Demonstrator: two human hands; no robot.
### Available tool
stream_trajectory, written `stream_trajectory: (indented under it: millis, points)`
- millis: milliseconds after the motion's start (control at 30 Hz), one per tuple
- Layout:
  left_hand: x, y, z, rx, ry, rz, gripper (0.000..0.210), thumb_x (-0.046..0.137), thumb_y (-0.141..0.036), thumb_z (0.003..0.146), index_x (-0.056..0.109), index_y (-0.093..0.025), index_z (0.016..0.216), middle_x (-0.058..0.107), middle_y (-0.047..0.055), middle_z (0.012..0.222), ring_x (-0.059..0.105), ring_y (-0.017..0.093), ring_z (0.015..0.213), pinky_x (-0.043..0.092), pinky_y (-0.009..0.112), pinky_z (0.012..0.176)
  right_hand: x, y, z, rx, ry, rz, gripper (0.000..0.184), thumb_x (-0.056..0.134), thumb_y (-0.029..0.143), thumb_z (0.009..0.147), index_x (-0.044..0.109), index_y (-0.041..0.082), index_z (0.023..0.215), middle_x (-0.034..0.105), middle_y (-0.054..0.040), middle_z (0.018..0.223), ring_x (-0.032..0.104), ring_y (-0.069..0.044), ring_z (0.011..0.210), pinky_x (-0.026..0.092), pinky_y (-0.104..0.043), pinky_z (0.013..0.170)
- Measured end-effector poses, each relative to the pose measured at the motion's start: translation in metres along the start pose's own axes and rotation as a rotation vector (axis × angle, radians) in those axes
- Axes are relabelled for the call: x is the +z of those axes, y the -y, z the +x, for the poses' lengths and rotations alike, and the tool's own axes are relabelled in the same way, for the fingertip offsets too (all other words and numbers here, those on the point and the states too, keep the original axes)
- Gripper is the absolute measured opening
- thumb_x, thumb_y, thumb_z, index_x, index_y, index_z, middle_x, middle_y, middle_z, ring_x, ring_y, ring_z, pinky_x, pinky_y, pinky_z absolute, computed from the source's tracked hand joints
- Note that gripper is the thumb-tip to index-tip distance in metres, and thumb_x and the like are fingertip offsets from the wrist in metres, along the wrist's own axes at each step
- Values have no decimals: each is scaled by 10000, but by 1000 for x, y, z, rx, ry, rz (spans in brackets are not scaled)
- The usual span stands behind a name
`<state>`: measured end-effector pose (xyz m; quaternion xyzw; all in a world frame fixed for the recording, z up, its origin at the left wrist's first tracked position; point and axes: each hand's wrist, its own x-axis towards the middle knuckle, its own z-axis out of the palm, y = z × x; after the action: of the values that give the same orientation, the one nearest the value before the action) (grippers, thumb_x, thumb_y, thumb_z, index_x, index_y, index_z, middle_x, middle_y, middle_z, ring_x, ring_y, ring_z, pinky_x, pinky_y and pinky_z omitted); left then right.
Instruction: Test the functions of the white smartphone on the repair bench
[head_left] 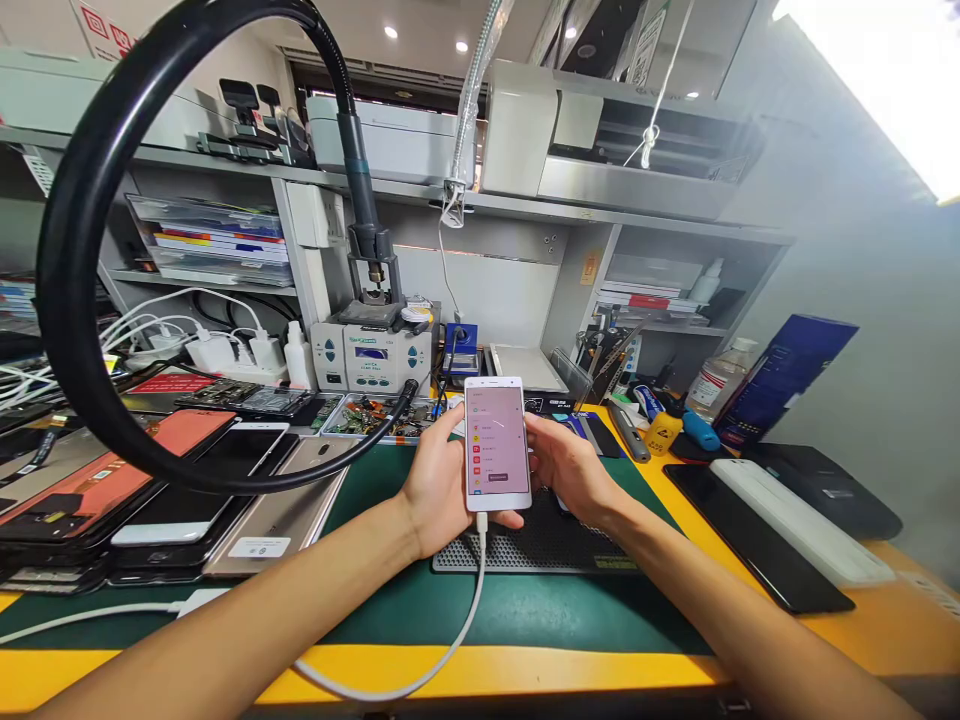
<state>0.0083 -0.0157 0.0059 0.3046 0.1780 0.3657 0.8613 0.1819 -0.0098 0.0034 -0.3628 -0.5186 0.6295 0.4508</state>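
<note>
A white smartphone (495, 420) is held upright above the bench, its lit screen facing me with a list of coloured icons. My left hand (437, 485) is closed round its left side, the fingers reaching behind and a fingertip showing below the right corner. On the other side, my right hand (568, 462) grips the right edge with its fingers curled in, partly hidden behind the phone. A white charging cable (480, 580) is plugged into the phone's bottom and loops down over the bench edge. Under the hands lies a black perforated pad (457, 553) on the green mat (420, 625).
Stacked phones and tablets (247, 500) lie at the left. A thick black hose (64, 250) arches over them from the soldering station (375, 355). Beside it is a tray of small parts (360, 415). A yellow bottle (664, 430) and a black tablet (757, 540) are at the right.
</note>
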Motion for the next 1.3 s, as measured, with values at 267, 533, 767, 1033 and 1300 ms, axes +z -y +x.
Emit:
stream_trajectory:
  millis: [267,533,767,1033,1300]
  points:
    - [2,-1,-1,-8,-8,-6,639,349,-571,994,591,-118,1375,714,212,1033,718,354,866,621,485,541,4,4,-2,4,18,-47,404,530,508,919,707,195,1104,752,-72,1020,679,-221,788,529,-314,632]
    - [1,-1,-1,-6,3,-5,630,360,-565,993,589,-121,1378,720,209,1022,722,357,876,624,480,545,4,4,-3,0,13,-78,393,567,523,888,685,197,1071,735,-62,940,659,-204,732,506,-293,589]
    - [2,0,-2,-7,-29,-3,636,347,-569,998,580,-114,1377,708,228,1098,727,359,862,619,487,530,5,4,-4,-17,20,-86,359,578,520,881,668,200,1017,718,-45,877,654,-195,699,500,-286,577]
    - [4,-1,-2,-8,-23,-6,611,368,-562,994,612,-120,1337,714,219,1092,732,350,842,623,484,536,4,4,-4,-32,21,-83,350,588,510,884,676,208,1038,705,-30,869,618,-174,666,484,-271,561]
    - [4,0,-2,-7,-15,-21,631,340,-563,1000,605,-123,1366,715,215,1088,728,332,813,624,481,533,4,4,-3,-33,35,-81,385,566,525,895,675,204,1077,722,-54,922,651,-204,717,500,-288,571]
